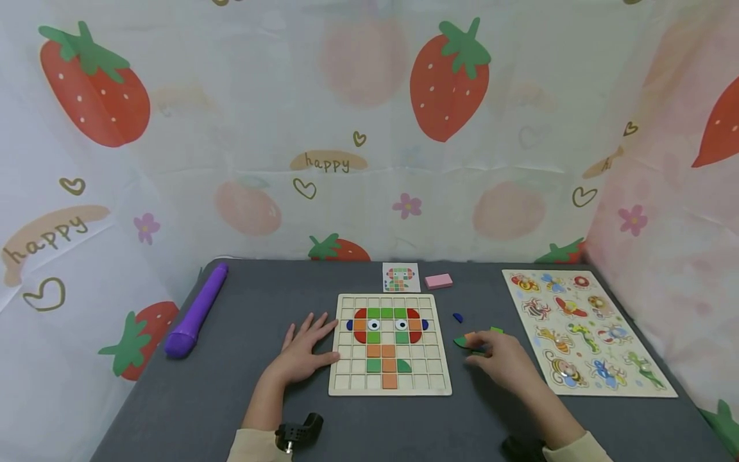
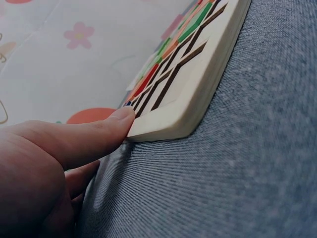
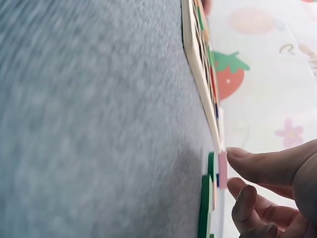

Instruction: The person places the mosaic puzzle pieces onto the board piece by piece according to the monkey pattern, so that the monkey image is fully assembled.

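A cream grid board (image 1: 350,385) lies in the middle of the table, with red, green, orange and blue pieces and two eye tiles set in its cells. My left hand (image 1: 300,356) rests on the table, fingers spread; the thumb touches the board's left edge in the left wrist view. To the board's right, my right hand (image 1: 503,364) hovers over a small group of loose pieces, including a green curved piece (image 1: 460,342) and a green piece (image 1: 496,330). In the right wrist view, its thumb and bent fingers stand apart, with nothing between them. The hand partly hides the group.
A small blue piece (image 1: 458,317) lies beyond the right hand. Behind the board are a pattern card (image 1: 401,278) and a pink block (image 1: 439,281). A purple microphone (image 1: 199,311) lies at left, an insect puzzle board (image 1: 589,333) at right. A strawberry-print cloth hangs behind.
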`<state>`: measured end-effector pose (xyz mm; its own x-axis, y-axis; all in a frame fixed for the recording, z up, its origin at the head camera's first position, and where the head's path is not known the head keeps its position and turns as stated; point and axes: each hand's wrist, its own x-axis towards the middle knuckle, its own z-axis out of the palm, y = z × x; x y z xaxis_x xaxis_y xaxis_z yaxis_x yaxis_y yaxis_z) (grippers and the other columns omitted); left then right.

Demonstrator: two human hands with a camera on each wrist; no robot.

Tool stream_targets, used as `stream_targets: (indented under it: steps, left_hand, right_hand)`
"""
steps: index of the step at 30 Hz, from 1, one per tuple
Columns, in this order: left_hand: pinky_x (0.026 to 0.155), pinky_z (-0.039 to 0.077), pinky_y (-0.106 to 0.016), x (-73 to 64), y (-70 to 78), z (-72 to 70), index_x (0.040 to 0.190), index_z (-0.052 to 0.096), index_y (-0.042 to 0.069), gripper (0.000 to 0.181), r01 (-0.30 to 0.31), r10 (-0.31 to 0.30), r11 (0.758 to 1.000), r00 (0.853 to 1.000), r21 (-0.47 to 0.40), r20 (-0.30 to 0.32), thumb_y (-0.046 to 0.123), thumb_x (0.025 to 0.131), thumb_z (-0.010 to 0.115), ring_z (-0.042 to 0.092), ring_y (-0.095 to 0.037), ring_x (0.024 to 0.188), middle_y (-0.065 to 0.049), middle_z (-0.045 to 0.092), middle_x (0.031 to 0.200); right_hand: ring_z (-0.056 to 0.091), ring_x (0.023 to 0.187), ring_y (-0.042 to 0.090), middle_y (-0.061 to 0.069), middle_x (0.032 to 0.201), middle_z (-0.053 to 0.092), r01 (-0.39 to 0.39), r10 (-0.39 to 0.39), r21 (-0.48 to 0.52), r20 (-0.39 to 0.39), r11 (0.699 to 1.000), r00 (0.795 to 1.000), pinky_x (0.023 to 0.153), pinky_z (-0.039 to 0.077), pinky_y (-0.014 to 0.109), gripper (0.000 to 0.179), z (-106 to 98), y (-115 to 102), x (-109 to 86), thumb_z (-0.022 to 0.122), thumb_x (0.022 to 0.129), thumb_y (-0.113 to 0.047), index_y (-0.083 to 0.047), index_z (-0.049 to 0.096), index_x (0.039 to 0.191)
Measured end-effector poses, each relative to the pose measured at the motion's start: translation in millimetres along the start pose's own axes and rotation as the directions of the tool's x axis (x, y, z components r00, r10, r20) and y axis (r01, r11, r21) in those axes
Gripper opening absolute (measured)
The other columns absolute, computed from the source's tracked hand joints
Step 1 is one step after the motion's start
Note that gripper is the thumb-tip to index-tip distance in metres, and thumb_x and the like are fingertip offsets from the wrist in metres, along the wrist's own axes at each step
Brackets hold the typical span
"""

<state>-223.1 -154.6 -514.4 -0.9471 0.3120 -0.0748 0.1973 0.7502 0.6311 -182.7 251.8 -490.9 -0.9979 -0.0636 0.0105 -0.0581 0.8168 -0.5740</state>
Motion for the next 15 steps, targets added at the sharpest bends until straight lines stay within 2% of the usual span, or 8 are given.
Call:
stream_targets:
  steps: [3,10,15]
  left_hand:
    - [0.122,-0.005,-0.063,-0.3,-0.8,0.5,0.155,0.043,0.019,0.075,0.002,-0.002,1.000,1.000,0.005,0.002,0.040,0.091,0.074,0.007,-0.038,0.157,-0.011,0.027,0.167]
    - [0.123,-0.007,-0.062,1.0,-0.3,0.4,0.155,0.044,0.019,0.074,0.005,-0.005,1.000,1.000,-0.012,-0.001,0.039,0.091,0.075,0.005,-0.037,0.157,-0.011,0.027,0.166]
    - [0.123,-0.006,-0.063,1.6,0.1,0.3,0.155,0.044,0.019,0.074,0.002,-0.002,1.000,1.000,-0.004,0.002,0.040,0.091,0.074,0.006,-0.037,0.157,-0.011,0.027,0.166]
  right_hand:
    - [0.062,0.078,0.013,0.002,0.101,0.073,-0.014,0.014,-0.008,0.023,1.000,1.000,0.066,0.052,0.033,0.022,-2,5,-0.6,0.084,0.082,-0.015,-0.013,0.075,0.102]
    - [0.069,0.093,0.022,0.006,0.104,0.075,-0.039,0.039,0.000,0.067,0.999,0.997,0.081,0.056,0.046,0.025,-7,14,-0.6,0.084,0.082,-0.013,-0.009,0.076,0.105]
    - [0.067,0.091,0.020,0.004,0.099,0.074,-0.051,0.053,-0.024,0.098,0.998,0.994,0.081,0.055,0.046,0.022,-7,18,2.1,0.085,0.082,-0.016,-0.010,0.077,0.101]
